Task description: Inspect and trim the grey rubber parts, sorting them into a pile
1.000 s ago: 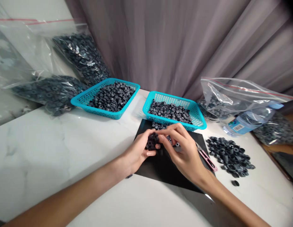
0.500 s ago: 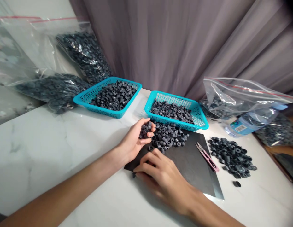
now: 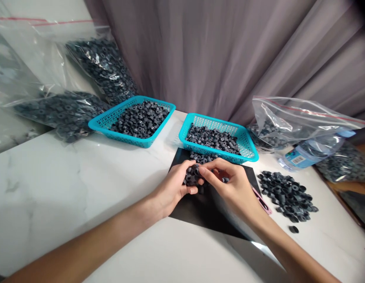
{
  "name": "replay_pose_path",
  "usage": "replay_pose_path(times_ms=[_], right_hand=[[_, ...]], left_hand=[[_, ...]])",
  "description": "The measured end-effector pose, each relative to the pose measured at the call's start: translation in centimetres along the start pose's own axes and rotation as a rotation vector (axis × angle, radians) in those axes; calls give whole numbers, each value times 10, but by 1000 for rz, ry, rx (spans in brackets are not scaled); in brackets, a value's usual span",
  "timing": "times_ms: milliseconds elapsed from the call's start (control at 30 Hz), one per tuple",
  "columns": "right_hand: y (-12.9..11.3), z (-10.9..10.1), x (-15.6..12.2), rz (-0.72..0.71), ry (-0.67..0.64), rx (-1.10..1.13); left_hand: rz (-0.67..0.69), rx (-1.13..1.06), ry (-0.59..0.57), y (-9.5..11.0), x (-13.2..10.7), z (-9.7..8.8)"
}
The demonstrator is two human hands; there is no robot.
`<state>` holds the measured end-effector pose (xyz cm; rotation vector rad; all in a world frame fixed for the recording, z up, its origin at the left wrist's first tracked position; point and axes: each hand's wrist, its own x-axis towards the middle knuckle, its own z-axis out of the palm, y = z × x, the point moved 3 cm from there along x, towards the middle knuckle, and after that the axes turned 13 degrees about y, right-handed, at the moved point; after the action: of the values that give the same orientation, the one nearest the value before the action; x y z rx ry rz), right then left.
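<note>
My left hand [image 3: 175, 188] is cupped round a handful of small dark grey rubber bushings [image 3: 191, 177], short hollow pieces with holes through them. Against that handful, my right hand [image 3: 229, 177] pinches with thumb and forefinger at one of the bushings. Both hands are above a black mat [image 3: 197, 210]. Behind them lies a loose heap of bushings [image 3: 201, 158], mostly hidden by my fingers. Pink-handled thread snips [image 3: 262, 202] rest on the mat's right edge, partly covered by my right wrist.
Two blue plastic baskets of bushings, the left basket [image 3: 123, 137] and the right basket [image 3: 251, 151], stand at the back. On the right are a pile of dark pieces [image 3: 288, 196], a water bottle [image 3: 314, 149] and a zip bag [image 3: 276, 129]. Filled bags [image 3: 102, 67] stand at the left.
My right hand has moved up and right, from the mat's near left edge to my left hand. My left hand has shifted slightly right and down with its handful.
</note>
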<state>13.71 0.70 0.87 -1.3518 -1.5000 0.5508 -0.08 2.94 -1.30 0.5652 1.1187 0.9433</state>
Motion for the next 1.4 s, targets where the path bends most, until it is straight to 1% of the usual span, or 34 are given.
replay_pose_path(times_ms=[167,267,367,433,500,567,633,700,767,867,933,1000,1033,1133,1200,1233,1333,1400], right_hand=[[8,-2,3,17,56,8],[11,-5,4,12,116,6],[15,-8,4,4,158,-36],[18,-10,4,-11,158,-88],[19,-12,3,-70,157,-175],[18,-10,0,-186,137,-284],[15,-4,-4,-326,85,-374],[13,6,-11,-434,14,-432],[12,17,-17,-499,-49,-474],[12,29,-22,-548,-104,-504],[10,32,-23,-569,-117,-495],[6,29,-21,-581,-92,-467],[3,25,-18,-581,-54,-445],[-7,11,-10,-552,121,-373],[-13,7,-6,-539,184,-349],[-14,7,-5,-539,185,-348],[-14,11,-4,-540,131,-337],[-11,11,-4,-511,134,-300]], left_hand=[[5,15,19,1,-3,-1],[9,31,20,1,-2,-2],[9,43,4,2,0,-3],[6,33,6,4,1,-3],[11,16,-1,7,2,-4],[39,-9,-14,11,3,-5],[84,-45,-11,17,6,-7],[118,-82,17,22,10,-10],[138,-105,43,26,13,-12],[160,-111,57,26,17,-14],[174,-106,55,25,18,-14],[184,-98,50,23,19,-14],[185,-91,48,21,19,-14],[176,-68,50,16,19,-14],[154,-50,47,12,17,-13],[141,-43,43,9,16,-12],[99,-40,23,2,11,-9],[71,-51,8,1,9,-8]])
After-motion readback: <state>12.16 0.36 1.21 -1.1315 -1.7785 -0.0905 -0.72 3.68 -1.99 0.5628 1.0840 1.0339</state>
